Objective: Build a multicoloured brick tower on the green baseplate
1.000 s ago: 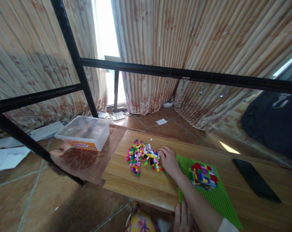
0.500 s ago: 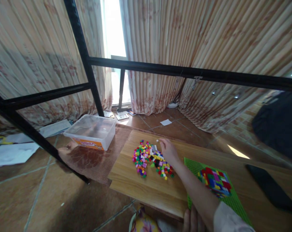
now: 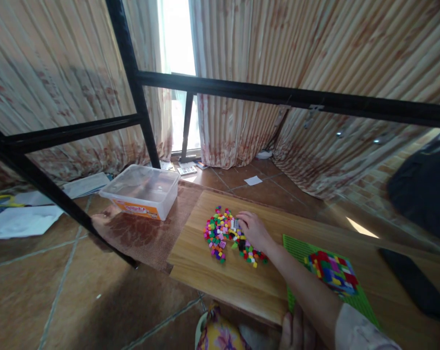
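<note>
My right hand point(image 3: 252, 229) reaches over the wooden board, fingers bent down at the right side of a heap of small coloured building bricks point(image 3: 216, 236). Its fingertips are beside some grey bricks point(image 3: 236, 224); whatever lies between them is hidden. Under my right forearm is a green baseplate point(image 3: 293, 248), carrying a multicoloured brick build point(image 3: 332, 272). My left hand point(image 3: 296, 330) is at the board's front edge by the baseplate's near corner, its fingers side by side and extended, partly covered by my right arm.
A dark phone-like slab point(image 3: 409, 277) lies right of the baseplate on the wooden board point(image 3: 212, 277). A clear plastic box point(image 3: 143, 189) with an orange label stands on a brown mat to the left. Black metal bars point(image 3: 242, 87) cross in front of the curtains.
My right hand has moved from the far edge of the heap, by a lone white brick, to the grey bricks. The view has shifted slightly. My left hand stays at the edge.
</note>
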A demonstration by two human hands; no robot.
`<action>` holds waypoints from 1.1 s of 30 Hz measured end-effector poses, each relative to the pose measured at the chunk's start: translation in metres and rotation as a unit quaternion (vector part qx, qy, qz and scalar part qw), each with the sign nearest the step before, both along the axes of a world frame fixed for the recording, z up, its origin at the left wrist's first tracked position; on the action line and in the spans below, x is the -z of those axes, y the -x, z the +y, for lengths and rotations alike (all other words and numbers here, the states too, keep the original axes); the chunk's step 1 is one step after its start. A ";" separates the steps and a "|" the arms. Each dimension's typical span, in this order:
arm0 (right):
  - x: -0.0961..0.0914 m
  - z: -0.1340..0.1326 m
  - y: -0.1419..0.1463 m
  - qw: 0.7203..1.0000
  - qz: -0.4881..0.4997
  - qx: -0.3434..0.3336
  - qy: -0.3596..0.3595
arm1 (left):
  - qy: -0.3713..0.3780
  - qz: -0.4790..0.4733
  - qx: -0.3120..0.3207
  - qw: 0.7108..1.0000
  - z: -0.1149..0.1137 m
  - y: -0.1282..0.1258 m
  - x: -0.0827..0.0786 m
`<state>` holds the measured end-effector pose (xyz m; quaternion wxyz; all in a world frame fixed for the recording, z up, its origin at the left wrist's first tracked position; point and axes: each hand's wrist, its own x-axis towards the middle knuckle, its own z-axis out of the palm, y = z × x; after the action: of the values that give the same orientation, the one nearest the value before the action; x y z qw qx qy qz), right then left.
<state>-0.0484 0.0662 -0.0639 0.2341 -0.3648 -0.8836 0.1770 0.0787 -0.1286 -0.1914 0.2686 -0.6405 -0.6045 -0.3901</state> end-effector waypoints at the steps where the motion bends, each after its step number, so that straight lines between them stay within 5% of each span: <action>1: -0.001 -0.002 -0.003 1.000 -0.004 0.002 -0.001 | 0.006 -0.003 0.006 1.000 -0.002 0.004 -0.004; 5: -0.006 -0.009 -0.010 1.000 -0.025 0.011 -0.003 | 0.018 -0.032 0.002 0.999 -0.006 0.010 -0.011; 14: -0.021 -0.014 -0.009 0.997 -0.073 0.026 0.002 | 0.081 -0.014 0.014 0.997 -0.008 0.001 0.003; 22: -0.020 -0.014 0.003 0.998 -0.053 0.034 0.027 | -0.005 -0.070 0.033 0.997 -0.009 0.012 -0.012; 30: -0.023 -0.020 0.002 0.996 0.031 0.050 0.069 | 0.118 -0.036 0.031 0.992 -0.015 0.001 0.017; 33: -0.028 -0.026 0.001 0.990 0.083 0.068 0.091 | 0.135 -0.018 0.039 0.990 -0.016 0.008 0.014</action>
<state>-0.0498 0.0398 -0.0360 0.2845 -0.4279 -0.8144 0.2697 0.0710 -0.1451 -0.2051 0.1530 -0.6869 -0.6310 -0.3265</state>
